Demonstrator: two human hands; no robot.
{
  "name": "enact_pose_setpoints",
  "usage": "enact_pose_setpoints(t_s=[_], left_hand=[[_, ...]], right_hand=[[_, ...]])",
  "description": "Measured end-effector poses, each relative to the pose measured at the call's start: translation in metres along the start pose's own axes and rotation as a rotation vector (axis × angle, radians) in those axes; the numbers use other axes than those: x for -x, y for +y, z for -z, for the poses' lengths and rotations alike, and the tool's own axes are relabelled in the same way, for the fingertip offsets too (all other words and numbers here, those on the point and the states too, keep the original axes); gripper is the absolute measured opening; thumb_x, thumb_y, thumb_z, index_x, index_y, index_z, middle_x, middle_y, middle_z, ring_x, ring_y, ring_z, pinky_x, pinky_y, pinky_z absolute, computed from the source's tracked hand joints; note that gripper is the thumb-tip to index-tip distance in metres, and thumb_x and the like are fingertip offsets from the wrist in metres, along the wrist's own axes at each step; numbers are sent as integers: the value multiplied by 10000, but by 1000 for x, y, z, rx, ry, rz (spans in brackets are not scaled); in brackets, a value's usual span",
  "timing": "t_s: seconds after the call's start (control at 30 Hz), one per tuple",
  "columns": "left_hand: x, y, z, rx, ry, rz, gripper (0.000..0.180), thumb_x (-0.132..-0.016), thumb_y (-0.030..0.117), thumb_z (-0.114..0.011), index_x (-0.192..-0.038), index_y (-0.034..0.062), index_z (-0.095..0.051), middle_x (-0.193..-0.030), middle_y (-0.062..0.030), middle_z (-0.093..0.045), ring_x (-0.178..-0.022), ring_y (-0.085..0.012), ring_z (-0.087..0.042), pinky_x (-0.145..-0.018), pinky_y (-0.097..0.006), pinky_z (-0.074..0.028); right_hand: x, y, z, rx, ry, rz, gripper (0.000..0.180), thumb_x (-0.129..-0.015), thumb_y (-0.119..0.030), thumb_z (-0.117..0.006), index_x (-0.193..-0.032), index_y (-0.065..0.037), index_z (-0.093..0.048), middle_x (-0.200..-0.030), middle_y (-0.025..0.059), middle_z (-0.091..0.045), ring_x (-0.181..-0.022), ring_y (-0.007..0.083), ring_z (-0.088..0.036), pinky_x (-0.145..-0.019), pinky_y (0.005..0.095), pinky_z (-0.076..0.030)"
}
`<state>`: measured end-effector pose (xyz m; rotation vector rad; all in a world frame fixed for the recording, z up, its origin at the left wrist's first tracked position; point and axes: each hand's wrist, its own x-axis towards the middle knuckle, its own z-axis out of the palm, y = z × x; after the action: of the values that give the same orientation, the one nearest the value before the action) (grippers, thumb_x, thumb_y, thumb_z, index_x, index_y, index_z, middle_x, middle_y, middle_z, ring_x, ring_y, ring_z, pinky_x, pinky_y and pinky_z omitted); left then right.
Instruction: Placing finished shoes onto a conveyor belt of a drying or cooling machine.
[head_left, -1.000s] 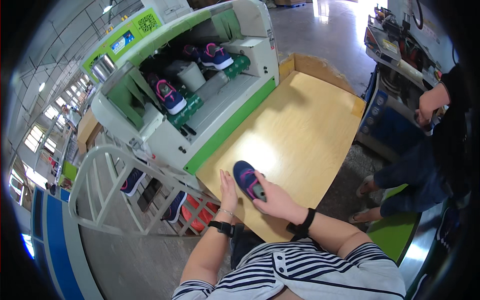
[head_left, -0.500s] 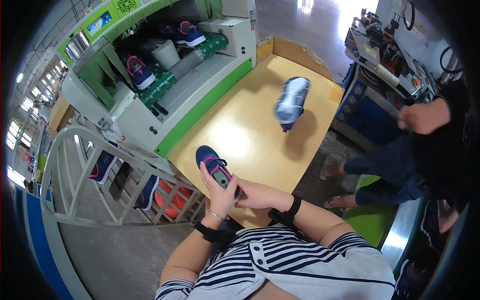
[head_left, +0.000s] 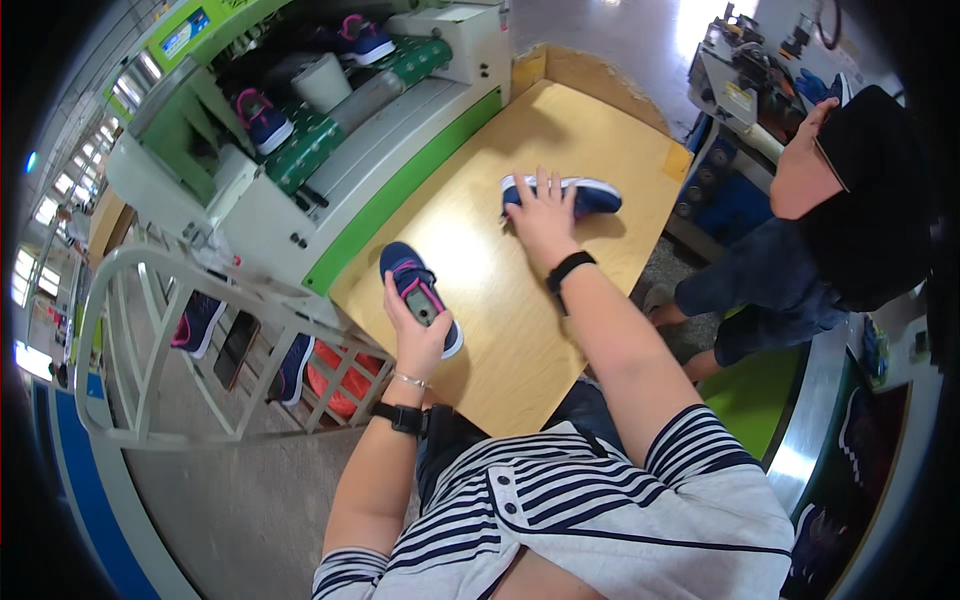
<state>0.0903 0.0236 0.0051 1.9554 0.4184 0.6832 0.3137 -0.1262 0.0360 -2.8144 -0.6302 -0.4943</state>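
Observation:
My left hand (head_left: 416,338) is wrapped round the heel end of a navy shoe (head_left: 402,262) with pink trim and a white sole. The toe points away from me, and a grey-green last (head_left: 422,308) fills its opening. Farther right, my right hand (head_left: 545,222) reaches over a second navy shoe (head_left: 597,197) lying on its side on the table. The fingers are spread across that shoe and touch it, and its white sole edge faces away from me.
Both shoes are over a wooden table (head_left: 480,365). Beyond it, a machine (head_left: 400,125) has a green conveyor belt (head_left: 305,155) bearing more navy shoes. A metal rack (head_left: 150,345) stands at left. At right, a person in a black cap (head_left: 885,165) works beside another machine (head_left: 735,100).
My right hand has left the shoe in my left hand and reached out to the second shoe. That shoe, blurred and sole-up before, now lies on its side. The co-worker has leaned forward.

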Motion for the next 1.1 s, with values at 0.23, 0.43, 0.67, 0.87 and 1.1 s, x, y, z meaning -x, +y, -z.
enact_pose_setpoints(t_s=[0.23,0.43,0.67,0.87,1.1], left_hand=[[0,0,0,-17,9,-6,1034,-756,91,-722,-1576,31,-95,-1483,-216,-273,-1379,-354,-334,-1160,-417,-284],[1,1,-1,11,6,30,1031,-744,112,-732,-1569,32,-120,-1491,-243,-270,-1385,-400,-319,-1165,-452,-283],[8,4,2,-148,11,-143,1123,-741,166,-809,-1577,35,-70,-1546,-237,-189,-1440,-402,-243,-1191,-459,-244],[-21,16,10,8,10,-60,920,-741,65,-704,-1547,54,-260,-1422,-217,-384,-1331,-357,-405,-1131,-432,-338],[-102,100,65,759,99,25,735,-769,-14,-636,-1458,14,-382,-1304,-132,-515,-1154,-228,-563,-987,-325,-481]], right_hand=[[37,63,14,-598,-141,209,442,-907,-367,-678,-1249,-94,-616,-1177,122,-638,-1138,342,-551,-1030,475,-398],[88,101,30,-604,81,-414,535,-850,-392,-750,-1211,-12,-645,-1160,211,-660,-1041,349,-627,-897,415,-491],[136,52,70,-854,-71,25,722,-745,-260,-832,-1341,-5,-515,-1292,220,-565,-1196,366,-567,-1009,418,-466],[161,22,77,-963,-383,124,797,-752,-186,-823,-1427,-1,-441,-1373,226,-520,-1281,359,-513,-1103,397,-397],[171,16,60,-1149,-384,-33,780,-807,-118,-783,-1470,5,-391,-1402,202,-510,-1315,285,-523,-1086,367,-429]])
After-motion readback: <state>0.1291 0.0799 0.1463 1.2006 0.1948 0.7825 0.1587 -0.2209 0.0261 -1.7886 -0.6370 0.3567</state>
